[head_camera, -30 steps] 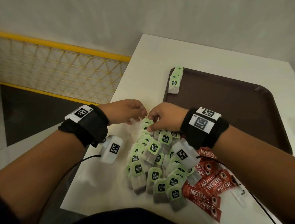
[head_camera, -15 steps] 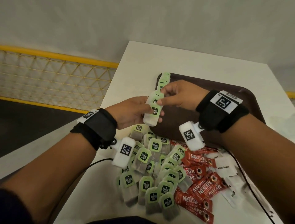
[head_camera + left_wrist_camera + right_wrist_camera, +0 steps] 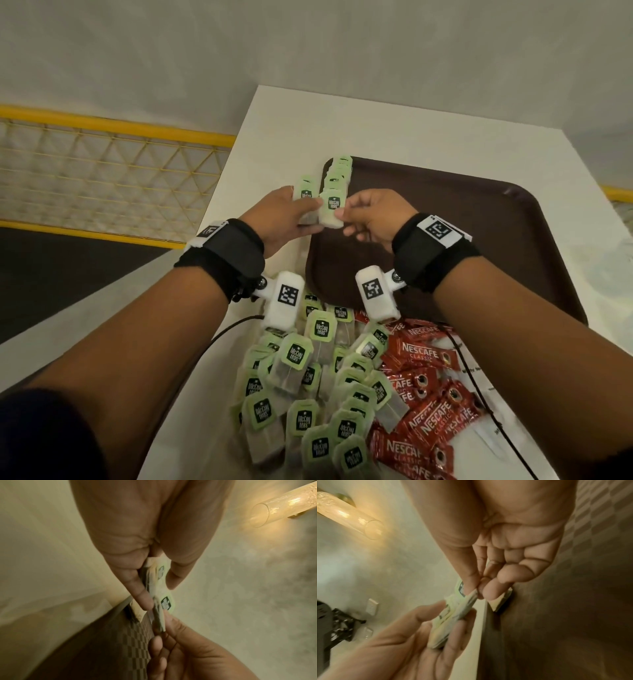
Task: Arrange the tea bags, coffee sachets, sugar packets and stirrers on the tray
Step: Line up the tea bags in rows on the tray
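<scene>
My left hand grips a small stack of green-tagged tea bags over the left rim of the brown tray. My right hand pinches one tea bag at the stack's right side, just in front of the row of tea bags standing along the tray's left edge. In the left wrist view the stack sits between thumb and fingers. In the right wrist view thumb and forefinger pinch a bag's edge. A loose pile of tea bags and red coffee sachets lie near me.
White sugar packets show partly under the sachets at the right. The white table ends at the left, with a yellow mesh railing beyond. Most of the tray's surface is bare. Camera cables trail across the near table.
Both hands lifted from the loose pile with tea bags and moved forward to the tray's left edge. The right hand has shifted its pinch onto a single bag beside the row.
</scene>
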{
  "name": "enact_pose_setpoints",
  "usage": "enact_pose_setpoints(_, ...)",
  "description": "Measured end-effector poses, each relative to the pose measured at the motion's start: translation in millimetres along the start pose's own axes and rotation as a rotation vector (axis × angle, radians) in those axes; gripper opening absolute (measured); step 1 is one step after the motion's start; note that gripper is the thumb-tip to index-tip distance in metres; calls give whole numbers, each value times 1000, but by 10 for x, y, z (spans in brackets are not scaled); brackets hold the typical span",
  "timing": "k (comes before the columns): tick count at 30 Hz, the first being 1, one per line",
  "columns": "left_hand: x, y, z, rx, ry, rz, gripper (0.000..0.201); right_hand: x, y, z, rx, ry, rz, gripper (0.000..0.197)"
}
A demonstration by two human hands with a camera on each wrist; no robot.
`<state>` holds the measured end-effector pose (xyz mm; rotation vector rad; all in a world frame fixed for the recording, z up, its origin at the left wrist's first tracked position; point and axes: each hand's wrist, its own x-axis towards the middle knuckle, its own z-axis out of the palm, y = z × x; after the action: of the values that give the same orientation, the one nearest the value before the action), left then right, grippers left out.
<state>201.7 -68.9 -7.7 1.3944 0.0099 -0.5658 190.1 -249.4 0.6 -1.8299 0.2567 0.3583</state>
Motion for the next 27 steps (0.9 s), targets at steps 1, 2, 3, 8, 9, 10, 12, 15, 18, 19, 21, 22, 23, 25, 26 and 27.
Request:
enact_pose_setpoints(1, 17, 23, -5, -54, 50, -17, 23, 42, 14, -13, 0, 24, 15, 8)
enact_pose_setpoints(2, 37, 49, -13, -106, 95, -37, 12, 81, 24, -25, -9, 48, 29, 8)
enact_pose_setpoints(3, 51, 75, -18, -152, 127, -50, 4, 117, 28, -35, -25, 66, 40, 9)
enact_pose_setpoints(8, 80, 81, -88, -214, 175, -74, 13, 218, -15, -1, -166, 103, 80, 17)
enact_pose_setpoints(9, 78, 65, -108, -211, 177, -72, 20, 234, -27, 14, -193, 116, 82, 17)
enact_pose_setpoints(10, 69, 42, -125, -196, 182, -73, 25, 237, -34, 25, -216, 129, 86, 17)
enact_pose_setpoints(12, 48, 5, -160, -151, 192, -73, 23, 256, -57, 45, -261, 149, 102, 17)
enact_pose_setpoints(15, 22, -26, -193, -63, 217, -63, 10, 284, -97, 51, -332, 149, 137, 16)
enact_pose_setpoints(18, 28, -46, -209, -74, 197, -60, 11, 281, -129, 55, -396, 123, 147, 18)
enact_pose_setpoints(19, 30, -49, -210, -82, 183, -60, 10, 283, -128, 56, -400, 120, 145, 18)
enact_pose_setpoints(21, 34, -56, -208, -73, 160, -44, 22, 270, -133, 47, -406, 124, 140, 22)
enact_pose_setpoints(22, 31, -59, -203, -62, 154, -31, 29, 258, -132, 37, -427, 134, 135, 25)
enact_pose_setpoints(23, 30, -64, -198, -46, 153, -18, 33, 250, -124, 25, -450, 148, 119, 29)
enact_pose_setpoints(25, 28, -72, -187, -21, 151, 11, 34, 222, -105, 0, -428, 177, 40, 33)
enact_pose_setpoints(26, 33, -75, -179, -11, 144, 22, 35, 202, -102, -2, -380, 170, -9, 34)
enact_pose_setpoints(27, 38, -78, -170, 1, 130, 31, 36, 175, -104, 1, -330, 142, -50, 34)
